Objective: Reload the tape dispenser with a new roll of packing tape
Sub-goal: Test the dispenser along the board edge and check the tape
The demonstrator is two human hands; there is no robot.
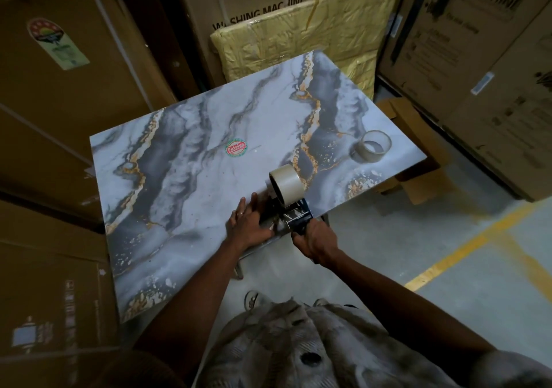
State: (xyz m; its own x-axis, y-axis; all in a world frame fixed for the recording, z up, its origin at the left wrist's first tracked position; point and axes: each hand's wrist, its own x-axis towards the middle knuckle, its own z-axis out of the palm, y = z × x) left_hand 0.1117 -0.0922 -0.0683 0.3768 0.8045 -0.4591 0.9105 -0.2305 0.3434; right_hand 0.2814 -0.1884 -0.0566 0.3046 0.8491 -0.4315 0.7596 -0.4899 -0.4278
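A blue tape dispenser [298, 214] lies at the near right edge of the marble-patterned table [185, 178]. A full beige roll of packing tape [287, 185] sits on its spindle. My right hand [313, 242] grips the dispenser's handle from the near side. My left hand [248, 223] lies flat with straight fingers on the table and against the dispenser's left side. A used-up tape core [373, 146] stands near the table's far right edge.
A round red and green sticker [236, 148] marks the table's middle. Tall cardboard boxes [59, 88] stand to the left, behind and to the right. A yellow wrapped panel [304, 32] leans behind the table. A yellow line [466, 250] crosses the grey floor at right.
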